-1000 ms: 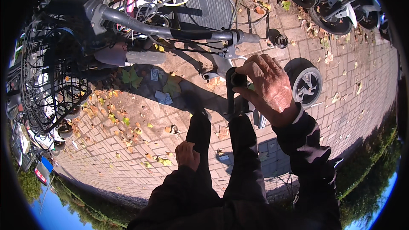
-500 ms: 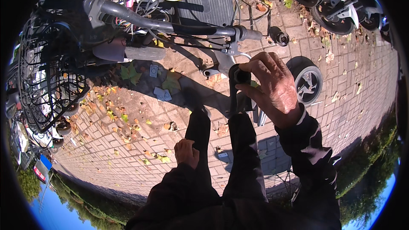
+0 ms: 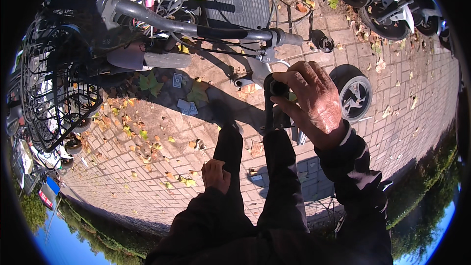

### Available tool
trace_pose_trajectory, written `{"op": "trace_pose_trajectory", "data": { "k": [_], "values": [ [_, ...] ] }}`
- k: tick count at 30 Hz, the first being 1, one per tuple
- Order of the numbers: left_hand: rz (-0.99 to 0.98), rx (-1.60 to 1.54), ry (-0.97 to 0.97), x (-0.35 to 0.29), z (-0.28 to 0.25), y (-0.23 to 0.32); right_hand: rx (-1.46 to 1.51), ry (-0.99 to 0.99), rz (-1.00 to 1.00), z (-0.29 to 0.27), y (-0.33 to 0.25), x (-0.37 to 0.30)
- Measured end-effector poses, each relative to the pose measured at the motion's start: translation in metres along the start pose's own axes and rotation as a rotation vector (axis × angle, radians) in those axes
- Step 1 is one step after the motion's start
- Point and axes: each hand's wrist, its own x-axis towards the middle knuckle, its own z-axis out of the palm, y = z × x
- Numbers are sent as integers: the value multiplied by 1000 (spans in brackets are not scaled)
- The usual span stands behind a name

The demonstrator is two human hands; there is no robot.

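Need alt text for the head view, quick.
The right hand grips a black handlebar grip on a grey bicycle handlebar; the left hand rests on a dark trouser leg, above leaf-strewn brick paving.

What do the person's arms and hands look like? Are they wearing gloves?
No gloves: both hands are bare. The right hand comes out of a long, dark, puffy jacket sleeve with a thin pale lining showing at the cuff. The left hand comes out of a matching dark sleeve. I can see no rings, watch or markings on either.
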Motion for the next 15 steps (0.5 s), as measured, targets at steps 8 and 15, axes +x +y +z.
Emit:
{"op": "trace_pose_trajectory", "data": {
  "k": [8,15],
  "values": [
    [-12,4,-13,0,2,-1,5,13,-3,4,4,-1],
    [-13,8,-10,0,1,-1,-42,-5,51,10,4,-3]
  ]
}}
